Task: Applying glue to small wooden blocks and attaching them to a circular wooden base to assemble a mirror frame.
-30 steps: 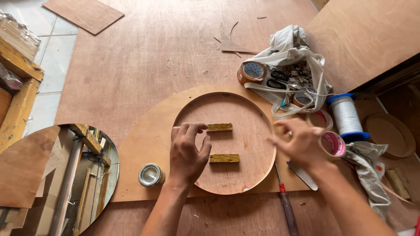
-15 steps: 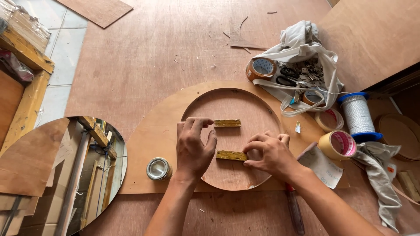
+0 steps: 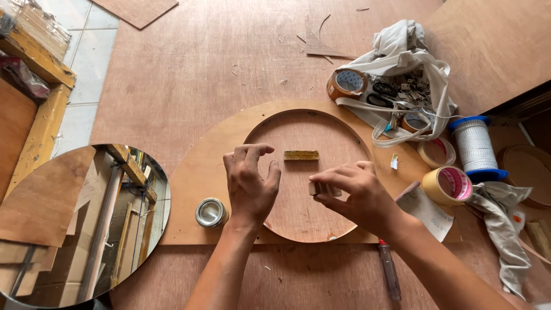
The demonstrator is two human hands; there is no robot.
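Moved: since 0.5 s ago my R hand [image 3: 356,198] picked the near block [image 3: 323,189] up off the round disc [image 3: 307,221]; L hand barely shifted.
L hand [image 3: 249,183]: flat-ish on disc, fingers curled & spread, holds nothing.
R hand: fingertips pinched on small block, just above disc centre.
Far block [image 3: 301,155]: yellowish, lying on disc, btw both hands, far side.
Disc: sits inside ring cut-out of plywood panel [image 3: 195,178].
Near left: small tin [image 3: 210,212], round mirror [image 3: 80,224].
Right: tape rolls [image 3: 447,185], thread spool [image 3: 475,146], cloth bag [image 3: 402,51].

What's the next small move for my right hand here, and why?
Probably set the small block down on the round board, parallel to the block already lying there. The right hand pinches it just above the board while the left hand steadies the wood.
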